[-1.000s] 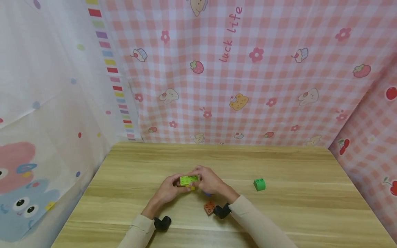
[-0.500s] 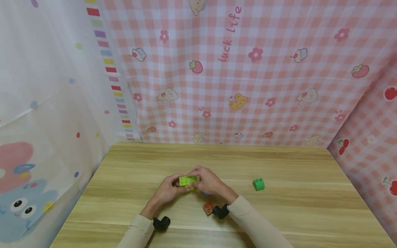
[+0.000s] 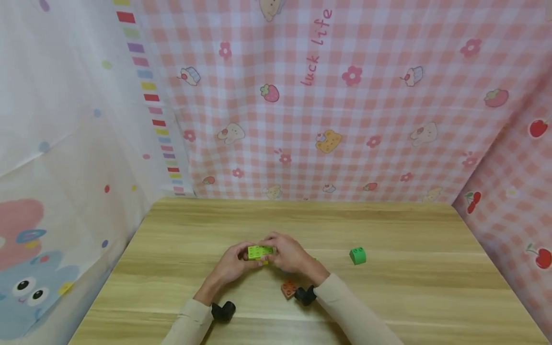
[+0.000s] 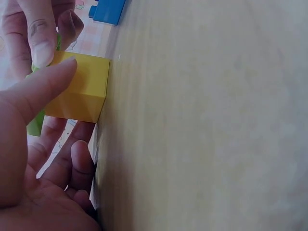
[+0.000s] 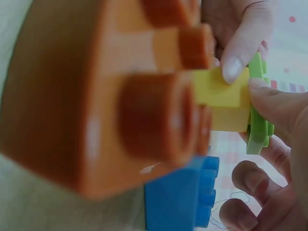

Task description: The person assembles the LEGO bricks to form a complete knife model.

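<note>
Both hands meet over the middle of the table around a stacked pair of toy building bricks. The lime green brick (image 3: 258, 251), thin and studded, sits on top of a yellow block (image 4: 84, 89). My left hand (image 3: 233, 263) grips the yellow block, its thumb flat along one face and fingers behind. My right hand (image 3: 288, 254) pinches the lime green brick, with its thumb (image 5: 269, 101) against that brick near the yellow one. The yellow block's lower end is right at the tabletop in the left wrist view.
An orange-brown studded brick (image 3: 289, 289) lies by the right wrist and looms large in the right wrist view. A blue brick (image 5: 175, 197) stands beneath the right hand. Farther right sits a green curved brick (image 3: 357, 256). Patterned cloths (image 3: 327, 105) hang behind the wooden table (image 3: 414, 287).
The hands keep their hold on the bricks, almost still. The head view has shifted slightly, and a sliver of green now shows beside the right wrist.
</note>
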Available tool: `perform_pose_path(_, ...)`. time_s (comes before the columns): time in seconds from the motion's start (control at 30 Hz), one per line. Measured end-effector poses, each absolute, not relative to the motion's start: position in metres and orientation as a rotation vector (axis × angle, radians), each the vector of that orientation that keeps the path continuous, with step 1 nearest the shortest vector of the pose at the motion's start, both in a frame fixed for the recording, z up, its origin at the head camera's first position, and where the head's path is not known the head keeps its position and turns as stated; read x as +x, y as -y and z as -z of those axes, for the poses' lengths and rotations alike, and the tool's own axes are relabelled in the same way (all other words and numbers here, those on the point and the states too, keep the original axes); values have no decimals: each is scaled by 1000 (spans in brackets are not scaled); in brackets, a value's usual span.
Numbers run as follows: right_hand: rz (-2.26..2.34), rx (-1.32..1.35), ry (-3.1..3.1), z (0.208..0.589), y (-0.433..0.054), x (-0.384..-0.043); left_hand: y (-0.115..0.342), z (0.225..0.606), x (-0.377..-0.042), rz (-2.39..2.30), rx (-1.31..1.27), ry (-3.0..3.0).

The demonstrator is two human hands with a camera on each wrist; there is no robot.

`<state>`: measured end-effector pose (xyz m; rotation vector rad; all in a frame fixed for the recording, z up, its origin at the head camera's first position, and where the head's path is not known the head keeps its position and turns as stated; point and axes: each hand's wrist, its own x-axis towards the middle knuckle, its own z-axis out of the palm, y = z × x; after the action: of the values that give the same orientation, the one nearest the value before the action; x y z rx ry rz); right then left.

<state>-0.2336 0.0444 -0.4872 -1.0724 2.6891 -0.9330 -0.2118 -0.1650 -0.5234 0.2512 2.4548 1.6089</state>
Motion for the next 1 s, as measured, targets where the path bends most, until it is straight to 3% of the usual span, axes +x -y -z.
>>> perform_pose_path(0.63, 761, -1120, -2795, 485, -41, -229, 165, 524, -212, -1594, 223, -2490)
perform_pose_path(1.0, 938, -1088, -2673, 481, -49, -230, 164, 523, -212, -1604, 224, -2472)
